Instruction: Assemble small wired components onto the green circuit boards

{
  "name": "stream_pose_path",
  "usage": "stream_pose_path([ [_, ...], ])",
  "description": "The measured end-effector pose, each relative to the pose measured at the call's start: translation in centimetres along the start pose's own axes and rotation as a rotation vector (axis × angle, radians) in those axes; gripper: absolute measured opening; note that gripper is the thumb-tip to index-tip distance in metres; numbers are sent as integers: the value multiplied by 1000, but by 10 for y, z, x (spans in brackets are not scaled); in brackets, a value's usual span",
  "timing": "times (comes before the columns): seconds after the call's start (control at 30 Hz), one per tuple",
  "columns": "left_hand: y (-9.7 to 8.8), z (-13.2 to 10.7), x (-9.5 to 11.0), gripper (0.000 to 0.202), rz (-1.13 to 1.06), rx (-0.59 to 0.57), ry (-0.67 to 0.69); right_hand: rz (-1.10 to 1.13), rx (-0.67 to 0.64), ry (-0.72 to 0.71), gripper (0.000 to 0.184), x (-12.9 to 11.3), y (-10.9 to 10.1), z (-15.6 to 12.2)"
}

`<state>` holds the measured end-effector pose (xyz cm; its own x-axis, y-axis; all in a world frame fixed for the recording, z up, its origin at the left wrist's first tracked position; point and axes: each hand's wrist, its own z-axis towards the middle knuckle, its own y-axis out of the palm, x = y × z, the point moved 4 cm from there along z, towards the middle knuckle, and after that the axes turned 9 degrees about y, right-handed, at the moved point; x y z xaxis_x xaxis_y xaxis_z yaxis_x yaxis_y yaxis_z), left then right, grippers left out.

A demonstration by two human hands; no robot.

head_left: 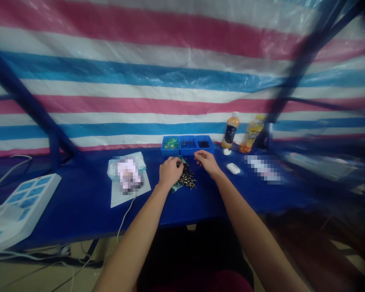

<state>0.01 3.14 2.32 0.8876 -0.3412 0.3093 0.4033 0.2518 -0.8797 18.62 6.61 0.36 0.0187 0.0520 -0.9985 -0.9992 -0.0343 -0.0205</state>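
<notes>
Across a blue-topped workbench set against a pink, white and blue striped tarpaulin, the work gathers at the middle of the far side. At the left stands a white panel with blue keys, and a sheet of paper lies nearer the centre, with a blurred object on it. Toward the far edge sit a blue three-compartment tray, holding green pieces at left, small metal parts in the middle and dark parts at right, and two plastic bottles beyond a white oval case.

Between the forearms lies a loose pile of small brass-and-dark metal parts, its long axis running from far left to near right, with green strips beside it. The left hand is the nearer — curled knuckles-up, fingers closed down at the pile's far-left end, though what they grip is hidden. The right hand sits just far and right of the pile, fingers loosely bunched toward the thumb; whether it holds anything is too small to tell.
</notes>
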Motion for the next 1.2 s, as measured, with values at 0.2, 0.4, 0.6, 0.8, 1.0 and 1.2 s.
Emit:
stream_pose_path([
  [0.2,2,0,-2,26,-4,17,17,-20,38,31,37,2,-2,0],
  [0.4,3,1,-4,23,-14,37,26,33,173,178,31,3,-9,-1],
  [0.6,4,1,-3,23,-25,27,22,154,288,205,27,10,-18,3],
  [0.8,6,1,-4,21,-32,43,41,381,224,194,39,8,-19,5],
  [1.0,5,1,-3,23,-26,25,45,24,238,102,33,9,-16,7],
  [1.2,6,1,-2,21,-4,-3,73,-900,34,-278,26,6,14,-5],
])
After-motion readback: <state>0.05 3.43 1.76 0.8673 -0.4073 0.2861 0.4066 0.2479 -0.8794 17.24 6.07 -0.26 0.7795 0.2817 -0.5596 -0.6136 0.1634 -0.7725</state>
